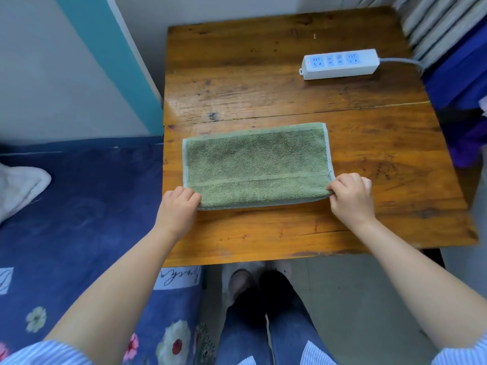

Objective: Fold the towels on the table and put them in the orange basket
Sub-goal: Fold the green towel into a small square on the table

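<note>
Striped sleeves and bare forearms are seen nearest the camera, reaching forward to the worktop [290,233]. A green towel [258,162] lies flat on it, already doubled over into a long rectangle, with its near edge just short of the worktop's front. The left hand [178,206] is curled round the near left corner, the fingers clamped on the cloth; the right hand [351,194] pinches the near right corner in the same way.

The towel is judged to be light, soft and limp, so it will sag wherever it is not held. The two corners now gripped are the sensible holds, since both layers can be carried over together and the edges kept in line.

A white power strip [340,64] rests further back on the worktop, well apart from the towel. No orange basket is in view, so nothing can be said of its contents.
</note>
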`<state>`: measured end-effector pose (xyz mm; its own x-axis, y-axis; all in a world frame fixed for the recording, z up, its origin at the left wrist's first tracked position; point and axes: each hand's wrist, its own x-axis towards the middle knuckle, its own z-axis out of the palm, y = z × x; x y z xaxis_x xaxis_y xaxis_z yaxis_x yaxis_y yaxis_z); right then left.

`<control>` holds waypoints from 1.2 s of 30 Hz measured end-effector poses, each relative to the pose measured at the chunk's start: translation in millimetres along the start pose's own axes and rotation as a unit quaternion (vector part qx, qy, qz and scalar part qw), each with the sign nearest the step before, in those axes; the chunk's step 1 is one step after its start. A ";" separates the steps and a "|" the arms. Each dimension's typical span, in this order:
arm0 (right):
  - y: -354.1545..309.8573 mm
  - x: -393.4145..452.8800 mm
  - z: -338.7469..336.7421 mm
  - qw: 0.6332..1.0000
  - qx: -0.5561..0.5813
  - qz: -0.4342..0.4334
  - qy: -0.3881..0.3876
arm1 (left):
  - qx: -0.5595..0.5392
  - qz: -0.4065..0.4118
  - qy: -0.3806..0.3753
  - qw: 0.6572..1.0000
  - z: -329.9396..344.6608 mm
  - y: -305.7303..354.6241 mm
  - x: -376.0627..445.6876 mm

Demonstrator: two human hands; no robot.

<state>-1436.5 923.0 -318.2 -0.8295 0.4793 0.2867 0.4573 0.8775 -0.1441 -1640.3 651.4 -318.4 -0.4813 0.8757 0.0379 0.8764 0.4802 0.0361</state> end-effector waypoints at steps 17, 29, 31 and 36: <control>12.0 -9.1 11.6 0.989 -0.034 -0.039 -0.137 | -0.024 -0.047 -0.091 0.994 7.7 -5.1 -2.6; -71.1 16.8 22.7 0.990 0.061 -0.010 -0.131 | -0.121 -0.178 -0.077 0.973 14.4 48.0 40.7; -80.4 37.3 37.0 0.979 0.091 0.010 -0.181 | -0.131 -0.200 -0.102 0.966 23.6 49.1 56.5; -90.6 90.8 69.9 0.973 0.065 -0.026 -0.219 | -0.110 -0.209 -0.087 0.968 37.7 37.9 101.6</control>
<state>-1575.7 887.9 -345.3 -0.9204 0.3688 -0.1299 0.3907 0.8808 -0.2677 -1655.4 760.5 -350.8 -0.7665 0.6120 -0.1947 0.5725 0.7885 0.2250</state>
